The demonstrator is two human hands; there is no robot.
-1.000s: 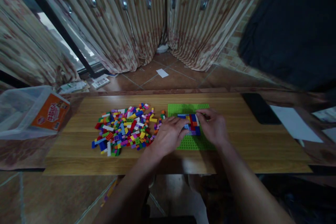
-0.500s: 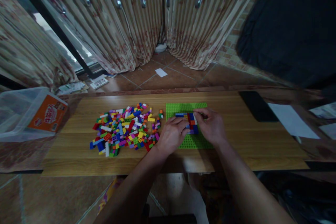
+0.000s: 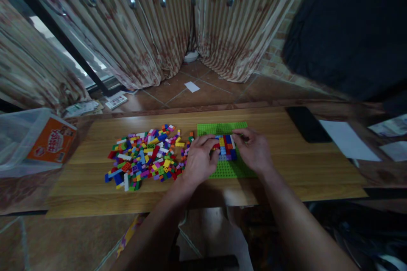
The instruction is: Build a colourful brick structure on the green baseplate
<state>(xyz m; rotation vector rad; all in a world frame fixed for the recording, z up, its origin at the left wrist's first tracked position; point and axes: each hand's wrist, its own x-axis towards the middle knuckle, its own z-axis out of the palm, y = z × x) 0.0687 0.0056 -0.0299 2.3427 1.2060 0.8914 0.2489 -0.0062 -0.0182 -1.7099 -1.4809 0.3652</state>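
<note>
A block of coloured toy bricks [image 3: 224, 149], with yellow, red, light blue, dark blue and white pieces, sits on a green studded baseplate [image 3: 235, 171]. My left hand [image 3: 201, 160] is closed round the left end of this brick build, its fingers on the far side and its thumb nearer me; red bricks show between them. At the right end, my right hand [image 3: 254, 150] pinches the build's far corner beside a white brick. Its fingertips partly hide what they touch. Under my left hand the baseplate's left edge is covered.
Loose bricks [image 3: 143, 156] lie in a heap left of the baseplate on the wooden table [image 3: 286, 178]. A black flat object [image 3: 307, 123] and white paper [image 3: 348, 139] are at the right. A clear plastic bin [image 3: 23, 139] with an orange label stands at the far left.
My left hand has slid left, off the middle of the build, uncovering yellow and light blue bricks. My right hand stays at the right end. The whole view has shifted slightly.
</note>
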